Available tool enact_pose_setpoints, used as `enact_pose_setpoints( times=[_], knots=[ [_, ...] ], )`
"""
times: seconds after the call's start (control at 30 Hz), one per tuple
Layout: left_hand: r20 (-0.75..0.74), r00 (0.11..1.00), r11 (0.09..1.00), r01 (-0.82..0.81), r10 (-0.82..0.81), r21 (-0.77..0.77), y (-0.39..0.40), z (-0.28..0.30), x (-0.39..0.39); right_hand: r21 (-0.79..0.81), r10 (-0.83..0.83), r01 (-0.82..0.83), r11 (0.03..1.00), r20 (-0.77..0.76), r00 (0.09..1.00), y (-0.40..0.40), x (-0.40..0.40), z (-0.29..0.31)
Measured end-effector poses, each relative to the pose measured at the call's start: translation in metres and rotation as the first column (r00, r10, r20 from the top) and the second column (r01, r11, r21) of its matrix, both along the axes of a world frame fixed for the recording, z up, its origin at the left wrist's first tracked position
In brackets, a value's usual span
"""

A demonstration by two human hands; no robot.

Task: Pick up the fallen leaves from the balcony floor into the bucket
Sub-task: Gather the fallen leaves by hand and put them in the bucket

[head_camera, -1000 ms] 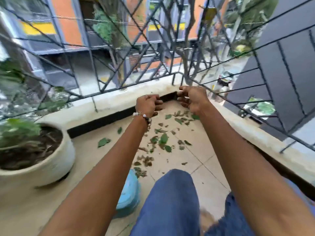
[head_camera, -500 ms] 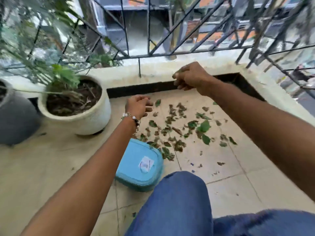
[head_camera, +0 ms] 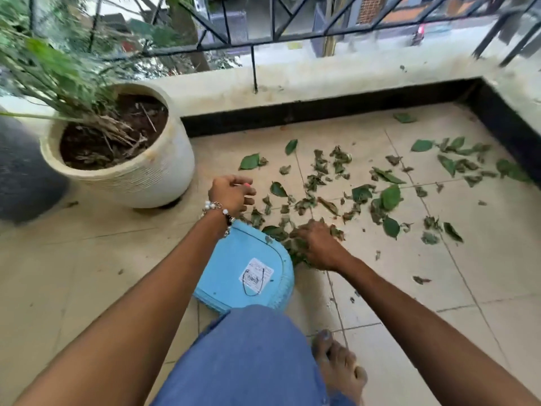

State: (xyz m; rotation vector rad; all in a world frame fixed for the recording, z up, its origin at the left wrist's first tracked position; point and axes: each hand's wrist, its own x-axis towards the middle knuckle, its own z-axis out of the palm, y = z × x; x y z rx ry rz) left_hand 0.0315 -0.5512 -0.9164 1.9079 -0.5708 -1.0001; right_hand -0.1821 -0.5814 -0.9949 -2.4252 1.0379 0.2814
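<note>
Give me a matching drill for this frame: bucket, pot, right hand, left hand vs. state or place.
1. bucket
2. pot
3. right hand
4. left hand

a. holds soil and a plant
b. on a clump of leaves beside the bucket
c. blue, sticker facing up
d. raised, beaded bracelet at the wrist

Pairs: 1-c, 2-a, 3-b, 4-d

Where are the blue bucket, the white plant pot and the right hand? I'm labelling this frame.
blue bucket (head_camera: 234, 268): head view, its flat blue side.
white plant pot (head_camera: 152, 177): head view, outer wall.
right hand (head_camera: 317, 244): head view, back of hand.
</note>
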Motion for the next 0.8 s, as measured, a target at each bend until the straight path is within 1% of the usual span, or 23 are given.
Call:
enact_pose_setpoints(
  times=[0.07, 0.13, 0.2, 0.27, 0.33, 0.4, 0.47, 0.53, 0.6, 0.63, 0.67, 0.7, 0.73, 0.77, 0.8],
  knots=[
    [-0.008, 1.000, 1.000, 0.007, -0.007, 0.001, -0.008, -0.010, -0.010, 0.019, 0.121, -0.120, 0.993, -0.123, 0.985, 0.010, 0.001, -0.016],
    [-0.034, 0.999, 0.999, 0.035, -0.035, 0.000, -0.015, -0.018, -0.020, 0.063, 0.199, -0.190, 0.980, -0.197, 0.960, 0.017, 0.000, -0.022],
    [-0.060, 0.995, 0.997, 0.077, -0.077, 0.002, -0.021, -0.025, -0.027, 0.068, 0.263, -0.254, 0.965, -0.230, 0.937, 0.020, -0.007, -0.021],
    [-0.057, 0.993, 0.994, 0.108, -0.107, 0.013, -0.028, -0.033, -0.029, 0.033, 0.323, -0.324, 0.945, -0.226, 0.919, 0.018, -0.020, -0.027],
    [-0.057, 0.993, 0.995, 0.101, -0.099, 0.027, -0.031, -0.039, -0.027, -0.047, 0.378, -0.390, 0.920, -0.165, 0.911, 0.017, -0.037, -0.039],
    [-0.059, 0.994, 0.995, 0.090, -0.088, 0.040, -0.034, -0.043, -0.029, -0.241, 0.382, -0.371, 0.897, 0.000, 0.924, 0.017, -0.050, -0.047],
    [-0.076, 0.994, 0.995, 0.087, -0.083, 0.047, -0.036, -0.047, -0.034, -0.406, 0.389, -0.341, 0.848, 0.038, 0.920, 0.021, -0.059, -0.059],
    [-0.097, 0.991, 0.994, 0.094, -0.088, 0.053, -0.035, -0.048, -0.039, -0.393, 0.373, -0.308, 0.866, 0.099, 0.923, 0.022, -0.058, -0.068],
    [-0.133, 0.987, 0.994, 0.099, -0.091, 0.050, -0.035, -0.046, -0.045, -0.309, 0.261, -0.188, 0.932, 0.213, 0.942, 0.016, -0.053, -0.064],
    [-0.151, 0.984, 0.994, 0.098, -0.090, 0.047, -0.035, -0.043, -0.049, -0.249, 0.153, -0.078, 0.965, 0.298, 0.942, 0.011, -0.051, -0.059],
    [-0.174, 0.981, 0.995, 0.095, -0.087, 0.039, -0.036, -0.041, -0.052, -0.179, 0.019, 0.056, 0.982, 0.392, 0.920, 0.007, -0.050, -0.053],
    [-0.202, 0.976, 0.995, 0.095, -0.086, 0.035, -0.037, -0.038, -0.055, -0.052, -0.158, 0.208, 0.977, 0.481, 0.863, 0.003, -0.046, -0.041],
    [-0.233, 0.968, 0.994, 0.106, -0.095, 0.036, -0.038, -0.035, -0.059, 0.113, -0.359, 0.357, 0.927, 0.538, 0.762, -0.002, -0.042, -0.029],
    [-0.257, 0.960, 0.991, 0.127, -0.110, 0.051, -0.037, -0.033, -0.061, 0.304, -0.529, 0.435, 0.848, 0.548, 0.648, -0.007, -0.036, -0.015],
    [-0.286, 0.949, 0.985, 0.159, -0.132, 0.072, -0.036, -0.033, -0.063, 0.460, -0.639, 0.443, 0.770, 0.549, 0.539, -0.013, -0.029, -0.002]
  ],
)
